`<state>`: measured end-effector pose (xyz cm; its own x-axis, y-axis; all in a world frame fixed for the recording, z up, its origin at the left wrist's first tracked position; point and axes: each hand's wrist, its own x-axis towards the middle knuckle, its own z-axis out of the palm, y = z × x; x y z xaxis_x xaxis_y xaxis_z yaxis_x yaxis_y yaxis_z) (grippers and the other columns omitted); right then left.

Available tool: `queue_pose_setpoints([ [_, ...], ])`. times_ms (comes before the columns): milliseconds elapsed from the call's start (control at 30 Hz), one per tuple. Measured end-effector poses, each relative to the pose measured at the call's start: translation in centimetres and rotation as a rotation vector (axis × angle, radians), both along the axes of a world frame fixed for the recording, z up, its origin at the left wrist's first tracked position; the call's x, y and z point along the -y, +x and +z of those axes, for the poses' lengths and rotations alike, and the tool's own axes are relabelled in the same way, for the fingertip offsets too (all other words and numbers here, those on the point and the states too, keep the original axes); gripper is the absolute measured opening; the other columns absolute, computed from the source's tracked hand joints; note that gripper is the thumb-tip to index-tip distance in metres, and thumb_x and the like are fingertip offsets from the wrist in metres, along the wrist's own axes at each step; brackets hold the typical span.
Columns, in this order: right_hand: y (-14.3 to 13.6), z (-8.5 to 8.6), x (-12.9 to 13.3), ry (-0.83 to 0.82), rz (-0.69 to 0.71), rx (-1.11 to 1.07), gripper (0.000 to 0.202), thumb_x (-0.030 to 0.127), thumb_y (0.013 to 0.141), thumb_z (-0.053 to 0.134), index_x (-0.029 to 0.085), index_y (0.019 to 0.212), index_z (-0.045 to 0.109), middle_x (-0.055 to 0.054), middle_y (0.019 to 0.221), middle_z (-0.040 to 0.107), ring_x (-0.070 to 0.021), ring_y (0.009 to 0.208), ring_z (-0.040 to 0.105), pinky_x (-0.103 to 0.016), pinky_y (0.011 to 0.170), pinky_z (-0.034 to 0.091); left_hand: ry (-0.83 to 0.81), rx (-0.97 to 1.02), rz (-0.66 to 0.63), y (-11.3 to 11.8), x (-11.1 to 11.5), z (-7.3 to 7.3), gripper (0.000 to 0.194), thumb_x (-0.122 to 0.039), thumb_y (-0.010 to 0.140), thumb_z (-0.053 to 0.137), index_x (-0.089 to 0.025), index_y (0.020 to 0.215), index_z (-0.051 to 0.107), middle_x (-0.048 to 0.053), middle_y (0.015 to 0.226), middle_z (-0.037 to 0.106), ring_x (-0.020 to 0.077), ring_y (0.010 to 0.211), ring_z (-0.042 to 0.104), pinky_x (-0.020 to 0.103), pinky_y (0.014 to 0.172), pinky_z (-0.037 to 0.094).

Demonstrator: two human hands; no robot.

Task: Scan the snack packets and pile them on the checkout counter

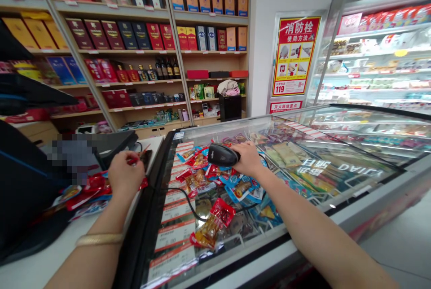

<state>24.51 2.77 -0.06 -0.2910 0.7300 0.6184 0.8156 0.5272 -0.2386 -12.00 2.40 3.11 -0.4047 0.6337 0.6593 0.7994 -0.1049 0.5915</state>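
My right hand [248, 159] is closed around the handle of a black barcode scanner [222, 155], held over the glass lid of a freezer. Under and around the scanner lie several small snack packets [239, 188] in red and blue wrappers. A red and yellow packet [213, 226] rests nearer to me on the glass. My left hand [126, 174], with a gold bracelet on its wrist, is above the counter edge, its fingers pinched on a small red packet [132, 161]. Beside it, more red packets [89, 190] are heaped on the white counter.
A black cable [188, 199] loops across the glass lid [336, 163]. At the left stands a dark monitor [23, 186]. Shelves [134, 51] of boxes and bottles fill the back wall. A lit display fridge [380, 55] is at the right.
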Motion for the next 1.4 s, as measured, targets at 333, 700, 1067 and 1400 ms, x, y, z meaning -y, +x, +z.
queue_pose_setpoints([
  [333,0.2,-0.2,-0.3,0.014,-0.044,-0.033,0.027,0.034,0.073,0.072,0.024,0.098,0.075,-0.008,0.102,0.08,-0.0262,0.097,0.069,-0.039,0.089,0.032,-0.598,-0.379,0.316,-3.1,-0.7,0.0,0.029,-0.037,0.063,0.074,-0.02,0.054,0.052,0.007,0.06,0.052,0.0428,0.095,0.061,0.065,0.089,0.039],
  [700,0.2,-0.3,-0.4,0.013,-0.076,-0.015,0.027,0.034,0.075,0.071,0.023,0.1,0.074,-0.008,0.106,0.079,-0.0261,0.1,0.068,-0.038,0.09,0.033,-0.205,-0.354,-0.106,0.1,-1.5,-1.9,0.034,-0.048,0.077,0.052,-0.022,0.085,0.072,0.017,0.099,0.071,0.0373,0.103,0.063,0.051,0.096,0.047],
  [1067,0.2,-0.2,-0.3,0.008,-0.067,-0.037,0.026,0.034,0.074,0.073,0.023,0.098,0.074,-0.009,0.103,0.079,-0.0262,0.096,0.067,-0.039,0.091,0.032,-0.548,-0.409,-0.323,3.5,-2.2,-4.4,0.027,-0.05,0.068,0.061,-0.025,0.06,0.07,0.014,0.111,0.075,0.0385,0.11,0.064,0.05,0.092,0.049],
  [1400,0.1,0.2,-0.1,-0.013,-0.097,-0.014,0.026,0.033,0.075,0.072,0.024,0.1,0.075,-0.008,0.105,0.078,-0.0267,0.1,0.068,-0.039,0.091,0.032,-0.25,0.605,-0.301,2.4,-1.5,-1.9,0.01,-0.029,0.076,0.056,-0.024,0.082,0.05,0.0,0.064,0.06,0.02,0.05,0.061,0.03,0.044,0.05],
])
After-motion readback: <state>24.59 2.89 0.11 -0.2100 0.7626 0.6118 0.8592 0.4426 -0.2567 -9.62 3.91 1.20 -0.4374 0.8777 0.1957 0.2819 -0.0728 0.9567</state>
